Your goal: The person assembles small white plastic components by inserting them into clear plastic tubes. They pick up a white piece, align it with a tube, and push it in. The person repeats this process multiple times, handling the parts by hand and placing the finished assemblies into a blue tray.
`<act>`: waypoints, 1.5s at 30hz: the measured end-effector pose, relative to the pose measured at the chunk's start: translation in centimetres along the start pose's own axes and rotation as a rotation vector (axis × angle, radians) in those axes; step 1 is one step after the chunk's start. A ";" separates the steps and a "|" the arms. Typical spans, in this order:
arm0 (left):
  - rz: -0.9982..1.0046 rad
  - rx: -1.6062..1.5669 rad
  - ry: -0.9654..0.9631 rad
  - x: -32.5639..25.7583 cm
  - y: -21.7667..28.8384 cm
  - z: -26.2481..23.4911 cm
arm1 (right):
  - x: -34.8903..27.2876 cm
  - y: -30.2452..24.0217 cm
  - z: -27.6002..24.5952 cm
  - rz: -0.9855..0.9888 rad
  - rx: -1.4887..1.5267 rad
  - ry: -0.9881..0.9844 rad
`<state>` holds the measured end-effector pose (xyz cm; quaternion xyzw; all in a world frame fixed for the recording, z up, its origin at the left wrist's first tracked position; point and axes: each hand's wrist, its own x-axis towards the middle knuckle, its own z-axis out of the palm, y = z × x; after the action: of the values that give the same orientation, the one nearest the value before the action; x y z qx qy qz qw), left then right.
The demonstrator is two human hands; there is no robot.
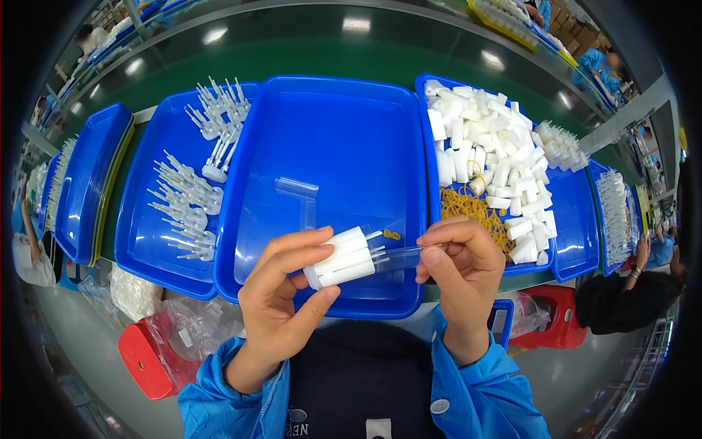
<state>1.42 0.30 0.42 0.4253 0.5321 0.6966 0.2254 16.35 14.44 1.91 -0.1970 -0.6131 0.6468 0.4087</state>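
Observation:
My left hand (274, 300) is closed around a white plastic part with chunky white blocks (345, 257) set about it and thin white prongs sticking out to the right. In the fingertips of my right hand (464, 271) is a clear plastic strip (397, 261), its left end against the prongs. Both hands are over the near part of the middle blue tray (344, 132). Lying in that tray are clear plastic pieces (296, 188) and a few tan rubber bands (392, 235).
A blue tray at right holds a heap of white blocks (490, 139) and tan rubber bands (468, 208). Pronged white parts (186, 194) stand in the left tray. Beyond runs a green conveyor belt (292, 55). Red stools (144, 358) flank me; another person (618, 304) sits at right.

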 end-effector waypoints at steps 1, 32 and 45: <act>-0.002 -0.003 0.000 0.0 0.0 0.0 | 0.0 -0.1 0.0 -0.002 -0.008 -0.003; 0.095 0.272 -0.005 -0.2 -0.3 1.0 | -0.4 1.5 1.2 -0.091 -0.061 0.067; 0.373 0.608 0.025 -0.2 -0.8 2.1 | -1.4 1.6 3.6 -0.325 -0.797 0.107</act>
<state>3.12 1.57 -0.24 0.5543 0.6309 0.5408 -0.0488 14.05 11.21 0.66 -0.2735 -0.8159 0.2758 0.4283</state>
